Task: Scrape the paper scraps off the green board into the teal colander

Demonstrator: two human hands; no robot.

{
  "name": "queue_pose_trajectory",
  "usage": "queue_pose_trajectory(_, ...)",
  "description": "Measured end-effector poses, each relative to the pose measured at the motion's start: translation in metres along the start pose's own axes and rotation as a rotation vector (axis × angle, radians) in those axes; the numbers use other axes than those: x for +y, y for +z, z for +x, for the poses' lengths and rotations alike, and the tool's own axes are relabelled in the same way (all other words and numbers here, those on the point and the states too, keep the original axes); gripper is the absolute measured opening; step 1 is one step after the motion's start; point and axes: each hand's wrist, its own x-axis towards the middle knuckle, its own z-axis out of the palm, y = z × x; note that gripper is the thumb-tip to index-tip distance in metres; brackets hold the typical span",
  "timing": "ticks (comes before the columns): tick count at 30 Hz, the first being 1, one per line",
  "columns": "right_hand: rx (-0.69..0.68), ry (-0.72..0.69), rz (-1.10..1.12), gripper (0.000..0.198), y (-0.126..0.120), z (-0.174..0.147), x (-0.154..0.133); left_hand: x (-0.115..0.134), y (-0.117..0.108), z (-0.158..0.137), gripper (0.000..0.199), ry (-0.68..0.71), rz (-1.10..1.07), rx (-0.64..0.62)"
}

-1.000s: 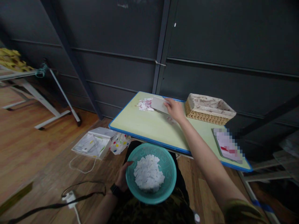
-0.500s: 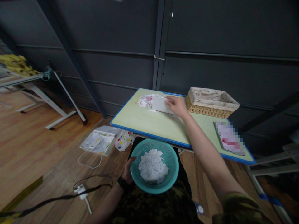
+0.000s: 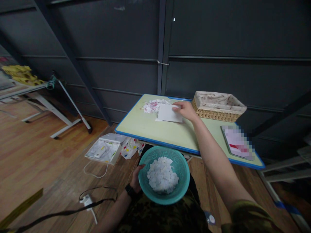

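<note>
I am holding the bowl, with paper pieces in it, before the table, where scraps are lying behind and left of my card and the basket is standing at right.

Left hand, right hand: two. One watch, one colander, one card, one blue-edged table. Paper pile in colander, paper pile on table: two; single scraps too many to count. One wicker basket, one white box, one spotted bag.

I'm working in what looks like a workshop, with a dark panelled wall facing me at twelve o'clock and a metal-legged table standing at ten.
</note>
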Motion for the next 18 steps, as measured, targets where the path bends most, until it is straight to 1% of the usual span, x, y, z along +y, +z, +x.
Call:
queue_pose_trajectory(2,-0.002,-0.005,-0.030,0.032,0.001,-0.001,0.000,-0.001,0.002,-0.002,0.028,0.011,0.014,0.008)
queue_pose_trajectory(5,0.059,0.017,-0.090,0.035,0.004,-0.003,-0.002,-0.001,0.006,-0.006,0.018,0.024,0.065,0.005)
queue_pose_trajectory(8,0.079,0.032,-0.108,0.036,0.005,-0.003,-0.002,-0.001,0.010,-0.011,0.018,-0.016,0.109,-0.065)
queue_pose_trajectory(10,0.057,0.032,-0.097,0.036,0.004,-0.002,-0.001,-0.001,0.012,-0.012,0.018,-0.036,0.110,-0.085)
queue_pose_trajectory(12,0.037,0.029,-0.074,0.034,0.003,-0.001,0.001,-0.002,0.012,-0.011,0.019,-0.043,0.098,-0.070)
queue_pose_trajectory(15,0.046,0.022,-0.020,0.033,0.002,0.000,0.002,-0.004,0.010,-0.006,0.014,-0.056,0.074,-0.032)
queue_pose_trajectory(18,0.029,0.012,0.013,0.031,0.001,0.000,0.003,-0.006,0.007,-0.002,0.013,-0.041,0.042,-0.007)
